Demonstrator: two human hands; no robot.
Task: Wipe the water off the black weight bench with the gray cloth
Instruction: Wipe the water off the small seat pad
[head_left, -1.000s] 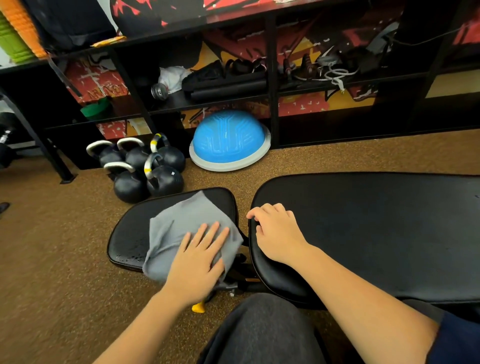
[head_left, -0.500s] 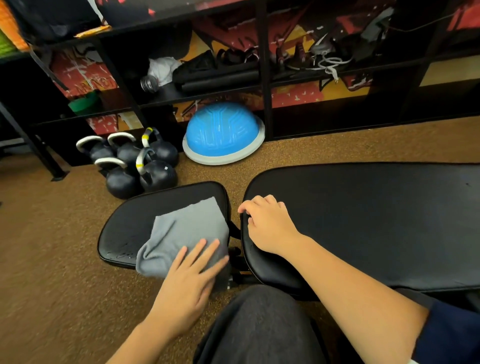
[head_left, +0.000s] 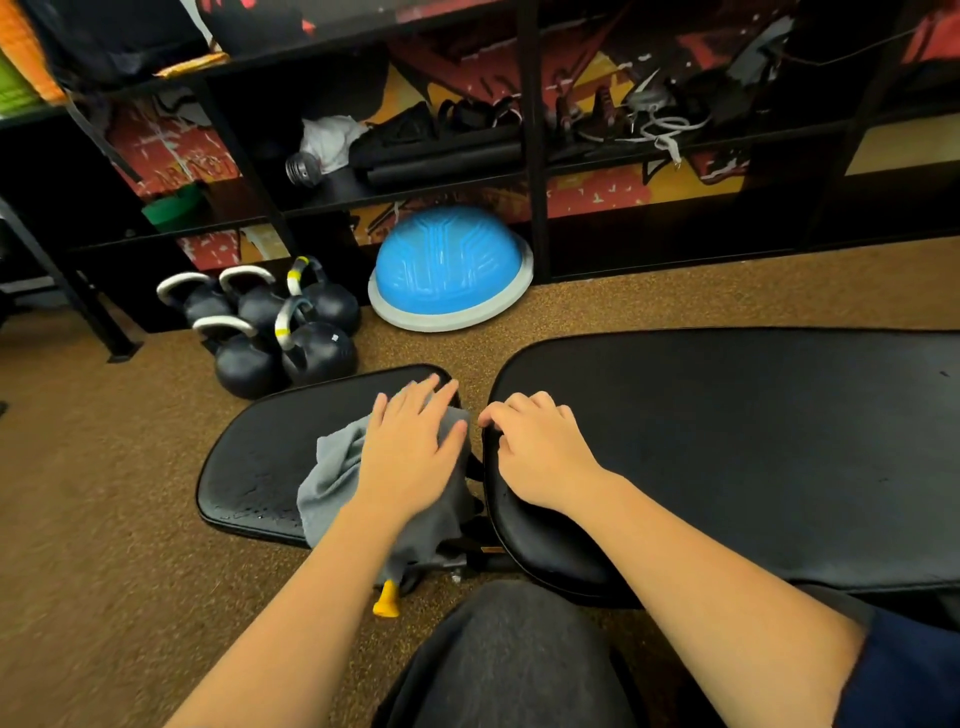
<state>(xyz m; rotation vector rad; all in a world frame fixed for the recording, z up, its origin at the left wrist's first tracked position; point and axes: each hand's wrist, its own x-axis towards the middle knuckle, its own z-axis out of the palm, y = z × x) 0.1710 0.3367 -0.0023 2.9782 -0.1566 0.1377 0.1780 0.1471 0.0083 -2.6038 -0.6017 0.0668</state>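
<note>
The black weight bench has a small seat pad (head_left: 270, 447) on the left and a long back pad (head_left: 727, 447) on the right. The gray cloth (head_left: 332, 483) lies bunched on the seat pad's right half and hangs over its near edge. My left hand (head_left: 410, 452) presses flat on the cloth with straight fingers reaching the pad's far right corner. My right hand (head_left: 540, 447) rests on the left end of the back pad, fingers curled over its edge. Water droplets glisten on the seat pad's near left part.
Several black kettlebells (head_left: 275, 327) stand on the brown floor beyond the seat pad. A blue half-ball trainer (head_left: 449, 265) leans by the black shelving (head_left: 530, 135). A yellow knob (head_left: 387, 603) sticks out under the bench. My knee (head_left: 514, 654) is at the bottom centre.
My left hand has slid the cloth away from me and to the right, across the seat pad toward its far right corner; the cloth is more bunched. My right hand has stayed put.
</note>
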